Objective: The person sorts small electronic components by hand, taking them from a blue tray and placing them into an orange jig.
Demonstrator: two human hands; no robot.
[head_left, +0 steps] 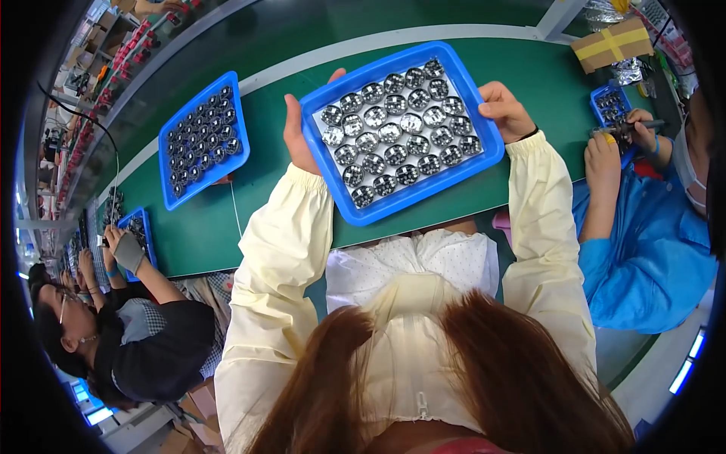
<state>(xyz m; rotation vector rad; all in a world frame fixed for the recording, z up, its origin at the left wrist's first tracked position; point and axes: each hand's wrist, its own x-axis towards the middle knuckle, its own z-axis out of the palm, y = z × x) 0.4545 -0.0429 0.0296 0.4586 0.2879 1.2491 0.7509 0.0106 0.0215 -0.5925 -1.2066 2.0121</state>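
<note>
Both my hands hold up a blue plastic tray (431,187) over the green bench. Its white liner carries several rows of small mirrored disco balls (395,154), silver and black. My left hand (302,138) grips the tray's left side, thumb raised along the rim and most fingers hidden behind it. At the right rim, my right hand (505,112) has its thumb on the edge and its other fingers curled behind. The tray tilts toward me. To the left is a second blue tray (214,176), also filled with rows of dark mirrored balls.
A green workbench (276,219) runs across in front of me. At left, a co-worker's gloved hand (127,250) is by a smaller blue tray (149,234). At right, another person's hands (603,160) work by a blue bin (609,102). A taped cardboard box (613,45) sits far right.
</note>
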